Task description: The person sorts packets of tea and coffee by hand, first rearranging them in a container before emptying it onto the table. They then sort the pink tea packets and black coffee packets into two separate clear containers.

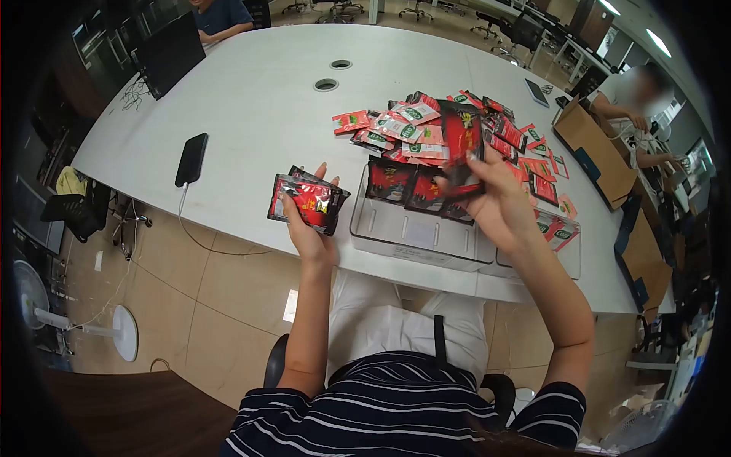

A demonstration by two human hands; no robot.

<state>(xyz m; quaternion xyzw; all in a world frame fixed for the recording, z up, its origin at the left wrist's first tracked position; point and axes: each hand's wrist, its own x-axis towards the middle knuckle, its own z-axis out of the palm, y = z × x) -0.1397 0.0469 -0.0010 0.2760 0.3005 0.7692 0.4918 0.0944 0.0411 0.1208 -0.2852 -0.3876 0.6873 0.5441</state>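
My left hand [306,238] is closed around a small stack of black-and-red sachets [311,199], held over the table's front edge to the left of a clear plastic bin [355,221]. My right hand [502,199], over the bin's right part, grips a black-and-red sachet [461,126] that stands upright from the fingers. Black-and-red sachets [390,180] stand in a row along the bin's back side. Behind the bin spreads a loose pile of red, pink and black sachets [407,131], partly hidden by my right hand.
On the white table [251,91] a phone [192,158] lies at left with its cable [217,250] hanging over the edge. A second clear bin [567,255] with pink-and-green sachets stands at right. Cardboard boxes [598,156] line the right edge. Two other people sit beyond.
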